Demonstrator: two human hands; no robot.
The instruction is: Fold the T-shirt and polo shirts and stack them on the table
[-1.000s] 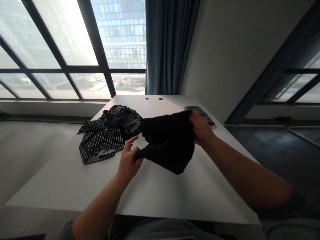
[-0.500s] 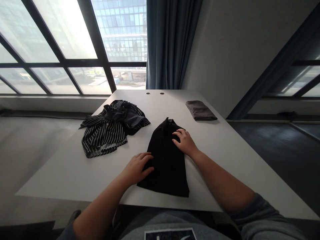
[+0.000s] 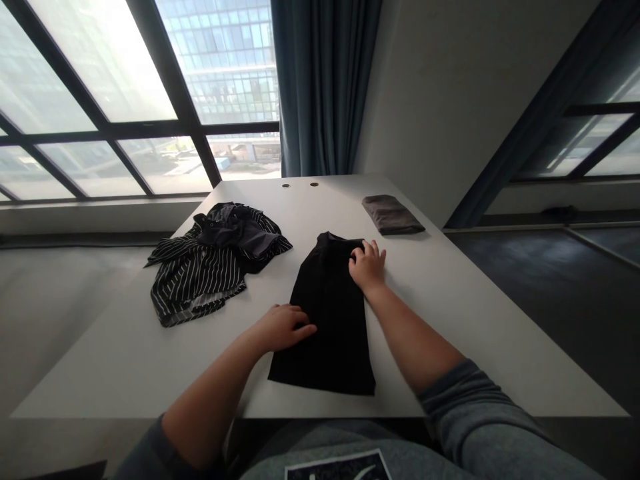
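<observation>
Okay so, where things stand: the black garment (image 3: pixel 330 353) is the one getting the attention, lying mostly flat on the near middle part of the white table (image 3: pixel 450 333). Its near hem is spread pretty straight just in from the near edge, but the far end is narrower and kinda rumpled, so I'd call that piece partway there.

The left hand (image 3: pixel 283 327) rests on its left side, palm down and loosely spread, thumb apart from the fingers, not clutching anything as far as I can see. The right hand (image 3: pixel 369 268) is at the far right corner with its fingers curled in over the cloth. Can't tell if it's actually pinching the fabric or just pressing on it.

Over on the far right, well apart from both hands, there's a gray cloth (image 3: pixel 394 216) in a neat flat packet. That one looks done to me. On the left side, reaching about to the table's left edge, the striped shirt (image 3: pixel 197 287) is a crumpled heap with some plain dark fabric (image 3: pixel 240 230) on its far part. Neither hand's touching it, so I'd guess that's the stuff left.
</observation>
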